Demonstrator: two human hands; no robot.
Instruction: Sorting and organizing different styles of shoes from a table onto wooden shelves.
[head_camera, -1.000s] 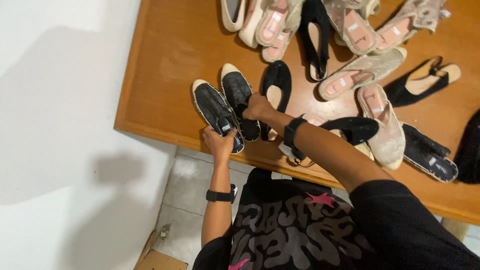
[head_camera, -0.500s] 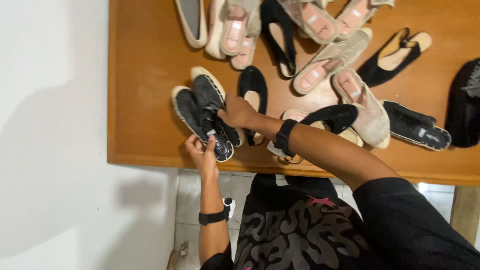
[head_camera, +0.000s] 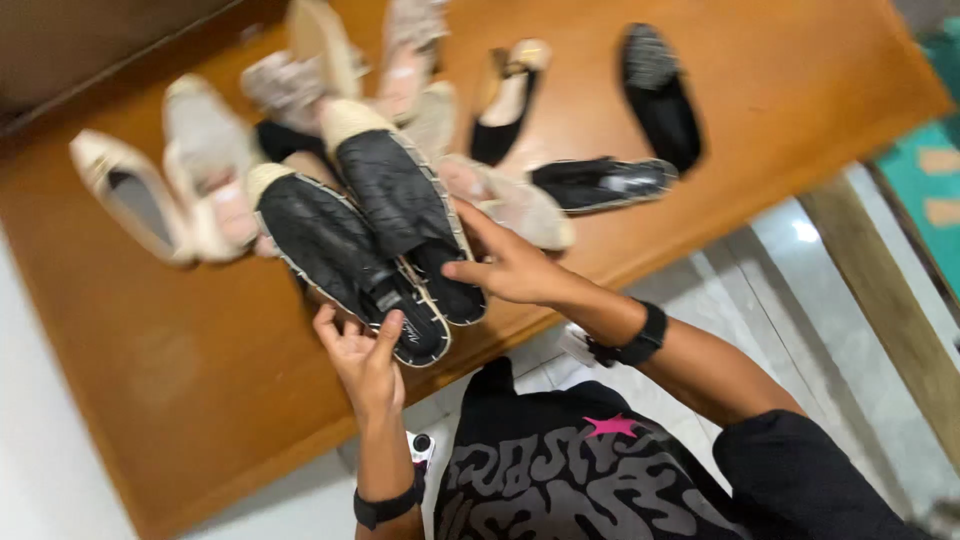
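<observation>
Two black slip-on shoes with pale woven soles are raised side by side over a wooden table (head_camera: 150, 380). My left hand (head_camera: 362, 358) grips the heel of the left black shoe (head_camera: 335, 258) from below, thumb on its insole. My right hand (head_camera: 510, 265) holds the heel of the right black shoe (head_camera: 400, 195), fingers curled around its side. Both toes point away from me.
Several other shoes lie on the table: beige and pink flats (head_camera: 205, 150) at the back left, a black flat (head_camera: 660, 95) at the back right, a dark sandal (head_camera: 600, 182) near the front edge. A tiled floor (head_camera: 800, 300) shows beside the table.
The camera has swung and come closer. Both black shoes have been lifted off the table and now fill the middle of the view, held at their heels.
</observation>
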